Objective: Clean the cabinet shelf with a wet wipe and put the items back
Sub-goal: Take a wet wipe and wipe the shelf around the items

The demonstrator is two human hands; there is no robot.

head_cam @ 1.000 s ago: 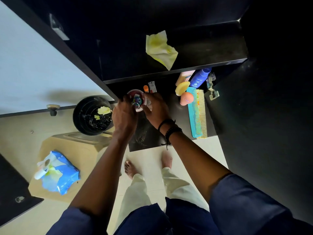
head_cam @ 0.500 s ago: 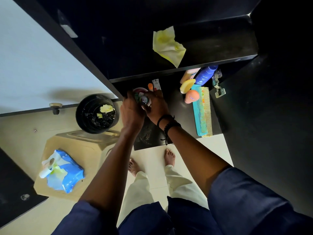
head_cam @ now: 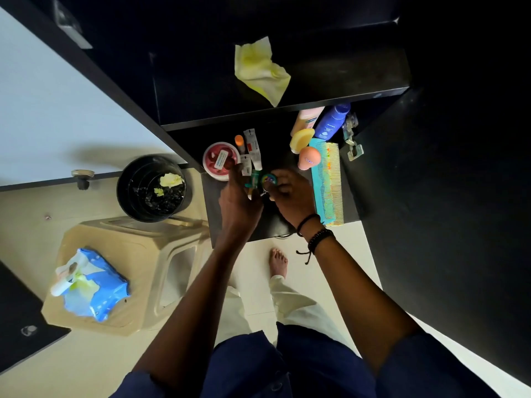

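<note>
Half a second back both hands were bunched over the round pink-lidded jar (head_cam: 220,160) near the left edge of the lower black shelf (head_cam: 271,222). They have since drawn back toward that shelf's front edge. The jar now sits uncovered on its own, with a small orange-capped tube (head_cam: 239,140) and white squeeze tubes (head_cam: 253,147) just beside it on the right.

The left hand (head_cam: 238,199) has its fingers curled in a pinch on a small green tube (head_cam: 254,179). The right hand (head_cam: 290,196) is closed round a small round tin with a blue and green lid (head_cam: 270,179). The two pieces meet between the hands, though the exact finger placement is too dim to read.

The crumpled yellow wet wipe (head_cam: 260,71) lies where it lay before, loose on the upper black cabinet shelf (head_cam: 344,79) near its front edge, and nobody holds it. Along the lower shelf's right edge, the long teal comb (head_cam: 326,182), the pink egg-shaped sponge (head_cam: 309,158) and the blue lotion bottle (head_cam: 330,122) have not shifted.

My reading is that wiping is finished or paused and the putting-back stage has begun with the small loose pieces. The wipe probably has to come off the upper shelf, perhaps into the round black bin (head_cam: 152,188), before the items go up
</note>
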